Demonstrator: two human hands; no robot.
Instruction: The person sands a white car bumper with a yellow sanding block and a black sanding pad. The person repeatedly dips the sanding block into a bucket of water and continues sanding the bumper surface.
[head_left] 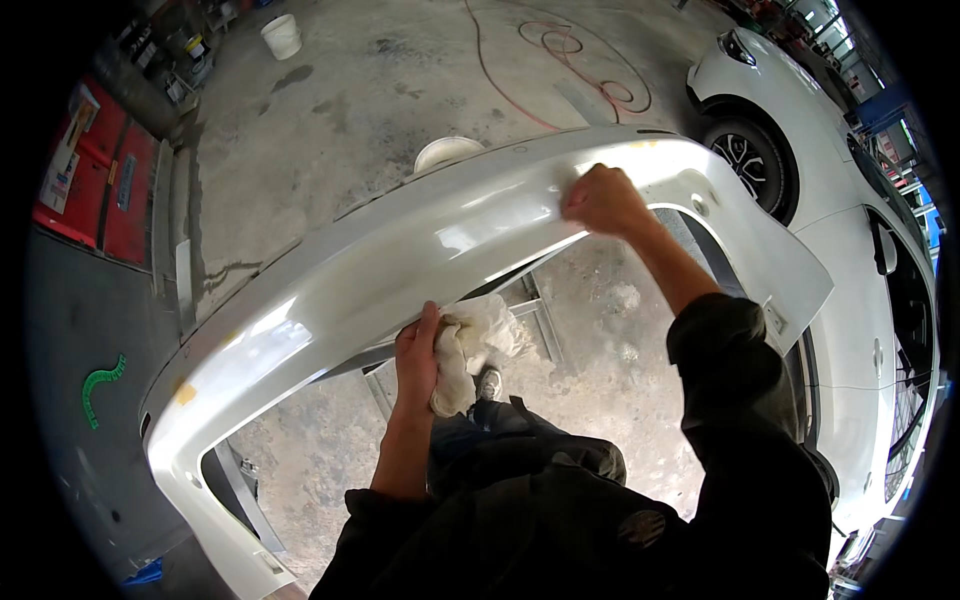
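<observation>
Head view: workshop with a stained concrete floor (330,110); red hose (560,50) looped on it far back, white bucket (282,36) at the far edge, red cabinet (95,170) at left, white car (850,200) parked at right. 1 detached white bumper (400,250) spans the frame on a metal stand (535,320), arching from lower left to upper right.

Left hand (415,350): closed around a crumpled white rag (470,345), held against the bumper's lower near edge. Right hand (603,200): fist-like, knuckles up, pressed on the bumper's upper face near its right bend; whatever sits under the palm is hidden, so I cannot tell if it grips a pad or nothing. Dark sleeves and a shoe (489,382) show below.

Judgement: the step in hand looks like rubbing or sanding the panel surface with the right hand, rag kept ready. The next move likely calls for steady pressure along the curve, then a wipe with the rag to check the finish
</observation>
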